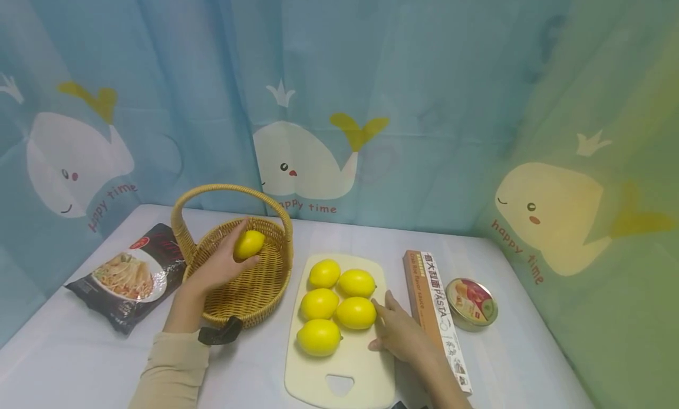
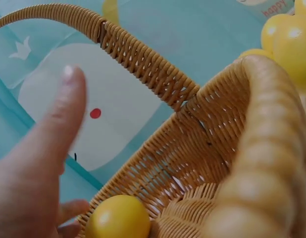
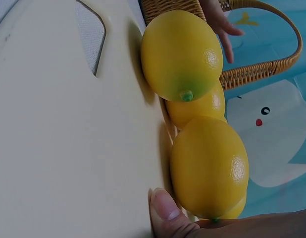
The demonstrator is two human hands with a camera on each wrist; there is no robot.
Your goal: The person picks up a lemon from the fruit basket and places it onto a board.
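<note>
Inside the round wicker basket (image 1: 276, 279) lies a yellow lemon (image 2: 118, 218), close to the fingers of my left hand (image 1: 225, 261). The left thumb (image 2: 64, 119) points up, spread away from that lemon. Several more lemons sit on a cream cutting board (image 1: 366, 373). At the board's right edge my right hand (image 1: 400, 332) reaches the near right lemon (image 1: 356, 313), its fingertips at the lemon's end. In the right wrist view the right thumb (image 3: 168, 213) lies low beside this lemon and is not wrapped round it. The other right fingers are partly hidden there.
Left of the basket lies a black noodle bag (image 1: 132, 273). A long pasta box (image 1: 437, 320) and a round tin (image 1: 472, 304) stand on the white table to the right. The basket's tall handle (image 1: 230, 188) arches over it. A blue whale-print curtain (image 1: 424, 102) hangs behind.
</note>
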